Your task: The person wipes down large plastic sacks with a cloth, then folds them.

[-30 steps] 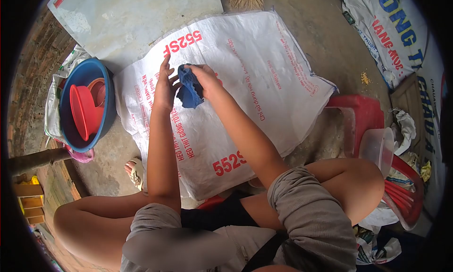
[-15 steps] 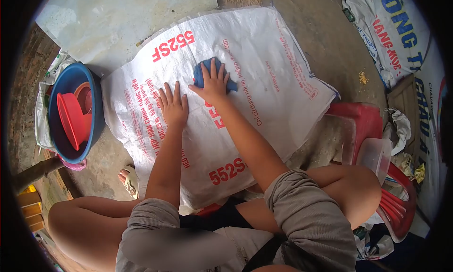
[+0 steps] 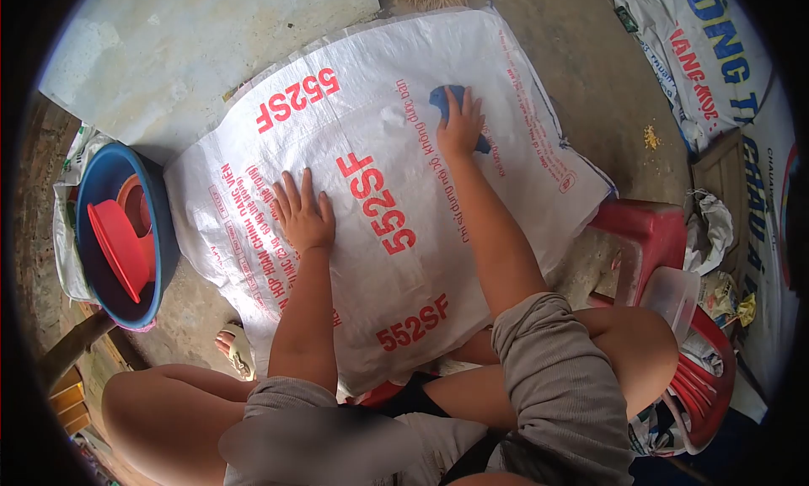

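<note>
A large white woven sack (image 3: 354,115) with red lettering lies spread out in front of me. My left hand (image 3: 305,216) rests flat on its left part, fingers spread and holding nothing. Toward the sack's upper right, my right hand (image 3: 461,128) presses on a crumpled blue cloth (image 3: 439,101). The cloth shows above the fingers and at the right side of the hand, touching the sack.
At the left stands a blue basin (image 3: 168,254) holding a red basin (image 3: 116,248). A red plastic stool (image 3: 653,233) and a clear container (image 3: 672,296) are at the right. Printed sacks (image 3: 716,56) lie at the upper right, a pale board (image 3: 185,48) at the upper left.
My right hand has moved right across the sack together with the blue cloth. My left hand has shifted slightly down and left. The view has shifted a little.
</note>
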Available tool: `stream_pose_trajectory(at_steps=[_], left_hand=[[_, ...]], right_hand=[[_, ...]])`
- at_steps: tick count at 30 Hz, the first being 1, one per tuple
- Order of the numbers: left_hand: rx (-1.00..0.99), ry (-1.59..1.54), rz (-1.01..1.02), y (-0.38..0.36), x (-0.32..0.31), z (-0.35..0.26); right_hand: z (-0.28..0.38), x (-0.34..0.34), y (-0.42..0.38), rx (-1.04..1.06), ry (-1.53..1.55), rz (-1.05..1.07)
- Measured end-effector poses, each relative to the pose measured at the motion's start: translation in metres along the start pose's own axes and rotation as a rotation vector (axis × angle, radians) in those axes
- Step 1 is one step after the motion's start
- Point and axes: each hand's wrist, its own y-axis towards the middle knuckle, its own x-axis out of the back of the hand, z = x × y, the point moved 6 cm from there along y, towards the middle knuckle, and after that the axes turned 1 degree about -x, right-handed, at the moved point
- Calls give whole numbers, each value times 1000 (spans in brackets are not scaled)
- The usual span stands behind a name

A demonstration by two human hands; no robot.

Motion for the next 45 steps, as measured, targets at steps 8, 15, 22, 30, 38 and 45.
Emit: stream_pose_trajectory(at_steps=[8, 15, 22, 30, 38, 45], left_hand=[[10, 1, 13, 4, 1, -2], [9, 8, -1, 1, -1, -2], [6, -6, 18, 4, 1, 0], [5, 5, 18, 4, 1, -2], [-7, 10, -12, 1, 3, -3], [-24, 26, -46, -2, 1, -2]], right_hand=[[7, 51, 31, -565, 695, -434], [196, -27, -26, 397, 326, 39], [85, -27, 36, 245, 101, 80], [-84, 16, 26, -335, -201, 6], [32, 25, -8, 253, 338, -130], [102, 19, -89, 801, 183, 147]])
